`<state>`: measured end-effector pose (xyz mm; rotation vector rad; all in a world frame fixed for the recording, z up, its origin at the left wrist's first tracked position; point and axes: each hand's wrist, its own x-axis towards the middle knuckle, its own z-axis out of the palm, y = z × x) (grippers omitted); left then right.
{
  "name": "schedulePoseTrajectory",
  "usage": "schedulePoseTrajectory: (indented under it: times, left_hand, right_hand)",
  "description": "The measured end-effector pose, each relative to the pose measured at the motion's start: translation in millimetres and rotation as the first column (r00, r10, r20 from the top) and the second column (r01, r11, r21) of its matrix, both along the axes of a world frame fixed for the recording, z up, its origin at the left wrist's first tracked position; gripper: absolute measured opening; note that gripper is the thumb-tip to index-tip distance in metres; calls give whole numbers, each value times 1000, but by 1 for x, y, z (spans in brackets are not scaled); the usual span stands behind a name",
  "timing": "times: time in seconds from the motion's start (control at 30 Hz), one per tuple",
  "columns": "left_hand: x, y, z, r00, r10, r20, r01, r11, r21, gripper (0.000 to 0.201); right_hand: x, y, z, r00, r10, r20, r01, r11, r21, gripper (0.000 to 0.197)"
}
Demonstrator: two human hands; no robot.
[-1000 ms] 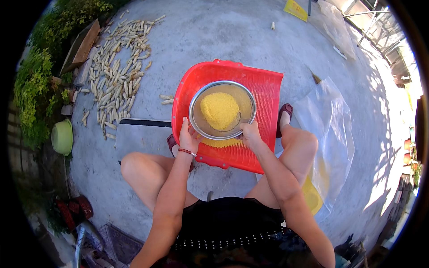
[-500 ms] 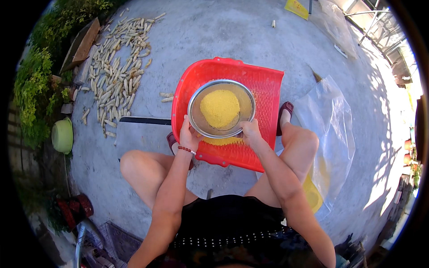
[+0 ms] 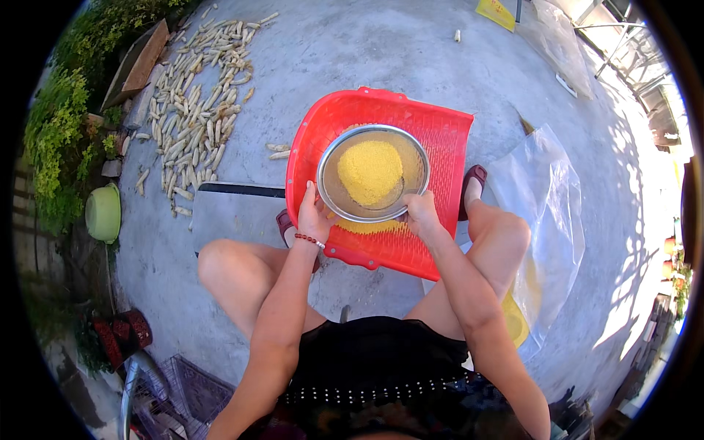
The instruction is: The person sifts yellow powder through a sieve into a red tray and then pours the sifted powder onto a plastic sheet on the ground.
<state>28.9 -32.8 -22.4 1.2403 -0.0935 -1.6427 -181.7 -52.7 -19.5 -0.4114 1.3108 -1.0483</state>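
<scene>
A round metal sieve (image 3: pixel 424 176) is held over a red plastic winnowing scoop (image 3: pixel 450 139) between my knees. Inside the sieve lies a mound of fine yellow grain meal (image 3: pixel 370 171). My right hand (image 3: pixel 421 210) grips the sieve's near right rim, thumb on top. At the near left rim is my left hand (image 3: pixel 314 216), its fingers stretched out and the palm turned toward the sieve; whether it touches the rim is hard to tell. Below the sieve, more yellow meal (image 3: pixel 372 228) lies in the scoop.
Bare corncobs (image 3: pixel 194 132) are strewn over the concrete at the far left. A green basin (image 3: pixel 103 213) stands by the plants. Clear plastic sheeting (image 3: pixel 546 213) lies right of my leg, partly over a yellow object (image 3: pixel 515 323). A purple crate (image 3: pixel 194 389) sits at lower left.
The sieve has shifted slightly right over the scoop, with my right hand still gripping it. My left hand's fingers have straightened beside the rim. The whole view has shifted a little.
</scene>
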Motion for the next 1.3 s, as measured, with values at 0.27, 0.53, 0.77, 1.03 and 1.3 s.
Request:
schedulePoseTrajectory:
  times: [0.27, 0.53, 0.77, 1.03, 1.3]
  left_hand:
    - [4, -2, -2, 1000, -3, -28, 3, 1000, 17, 55]
    - [4, 0, -5, 995, -43, -87, 37, 997, -70, 58]
    - [6, -1, -17, 996, -52, -79, 35, 978, -204, 66]
    - [6, -3, -22, 992, -100, -82, 62, 923, -380, 73]
    - [9, -3, -25, 993, -71, -92, 55, 985, -162, 65]
  right_hand:
    - [2, 2, 6, 996, 79, -47, -78, 997, 30, 23]
    - [1, 0, 6, 994, 75, -74, -75, 997, -2, 23]
    - [4, 0, 7, 999, 39, -29, -39, 999, 7, 20]
    - [9, 2, 3, 997, 26, -69, -27, 1000, -1, 17]
    - [-2, -4, -4, 998, 34, -58, -34, 999, 6, 16]
